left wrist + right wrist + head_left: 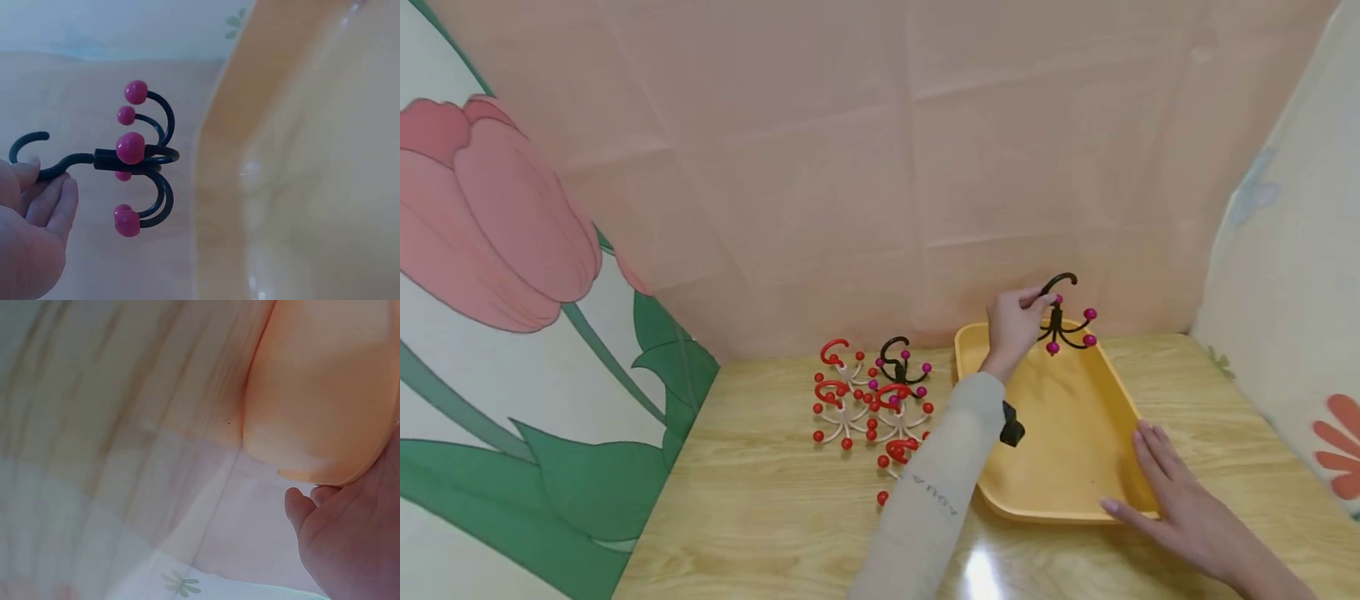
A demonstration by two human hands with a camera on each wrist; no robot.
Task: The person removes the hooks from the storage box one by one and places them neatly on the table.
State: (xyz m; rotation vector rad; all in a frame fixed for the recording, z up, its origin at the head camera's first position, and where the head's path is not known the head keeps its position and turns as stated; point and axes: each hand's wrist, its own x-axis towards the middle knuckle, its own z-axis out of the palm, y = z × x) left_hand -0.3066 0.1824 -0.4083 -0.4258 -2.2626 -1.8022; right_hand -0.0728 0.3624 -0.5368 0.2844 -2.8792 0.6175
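My left hand (1017,327) pinches a black multi-arm hook hanger (1056,321) by its curved top hook, over the far end of a yellow tray (1052,512). In the left wrist view, the black hanger (115,159) shows several curved arms tipped with magenta balls, and the thumb and fingers grip the hook's bend. My right hand (1183,508) rests at the tray's near right corner with its fingers stretched along the rim and the thumb over the front edge. The right wrist view shows this hand (350,531) against the tray's outer side (312,412).
Left of the tray, several white hangers (842,412) with red hooks and red balls lie grouped on the wooden table (737,500). Another black hanger (900,372) with magenta balls lies among them. A pink cloth (850,167) hangs behind, and printed cloths flank the table.
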